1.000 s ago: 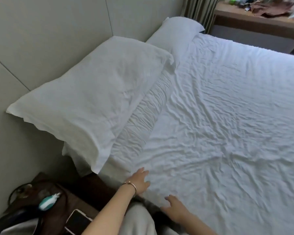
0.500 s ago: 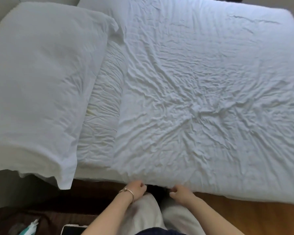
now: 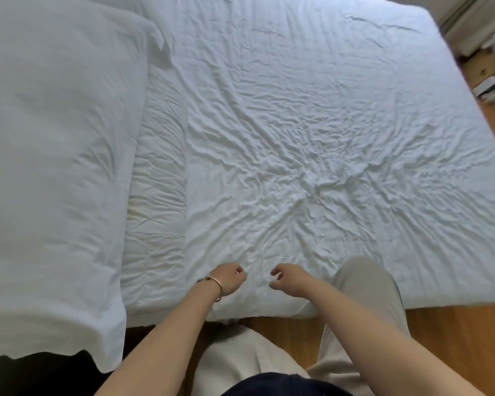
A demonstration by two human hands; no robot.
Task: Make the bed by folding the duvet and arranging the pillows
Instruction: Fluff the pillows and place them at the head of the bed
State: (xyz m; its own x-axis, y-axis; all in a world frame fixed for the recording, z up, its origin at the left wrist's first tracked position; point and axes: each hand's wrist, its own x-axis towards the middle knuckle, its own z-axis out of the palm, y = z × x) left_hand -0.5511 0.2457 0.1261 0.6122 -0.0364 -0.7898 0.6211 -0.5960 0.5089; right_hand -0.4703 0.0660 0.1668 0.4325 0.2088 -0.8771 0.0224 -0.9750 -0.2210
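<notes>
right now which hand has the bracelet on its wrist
The left hand; a thin bracelet circles its wrist, while the right hand has a bare wrist.

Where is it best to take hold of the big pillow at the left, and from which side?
My advice: take the pillow at its near short end, where the slack open edge of its case overhangs the bed's side. Come from the near side, one hand at each corner. The left hand is nearer; both it and the right hand look loosely curled and empty above the sheet.
</notes>
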